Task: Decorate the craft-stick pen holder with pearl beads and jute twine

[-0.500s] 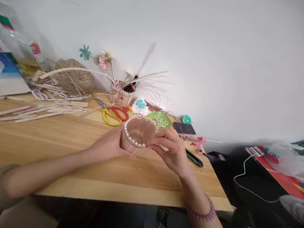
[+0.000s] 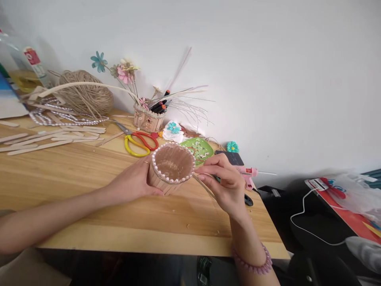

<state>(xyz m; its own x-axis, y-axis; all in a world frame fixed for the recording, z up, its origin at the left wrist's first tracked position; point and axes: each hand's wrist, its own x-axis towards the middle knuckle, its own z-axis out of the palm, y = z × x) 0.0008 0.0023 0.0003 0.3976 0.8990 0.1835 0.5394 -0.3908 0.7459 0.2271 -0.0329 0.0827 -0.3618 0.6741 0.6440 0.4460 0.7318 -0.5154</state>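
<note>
Our slatted cup, its rim ringed with a pearl trim, stands tilted a little toward us over the wooden table; we cannot tell whether its base touches the top. Our left hand is clamped around its side, thumb in front. At the rim's right side, our right hand has thumb and fingertips pinched together on a thin strand. Just behind the cup lies a green dish of small beads, with scissors to its left. Farther out we see a decorated pot, a twine ball and a pink glue gun.
</note>
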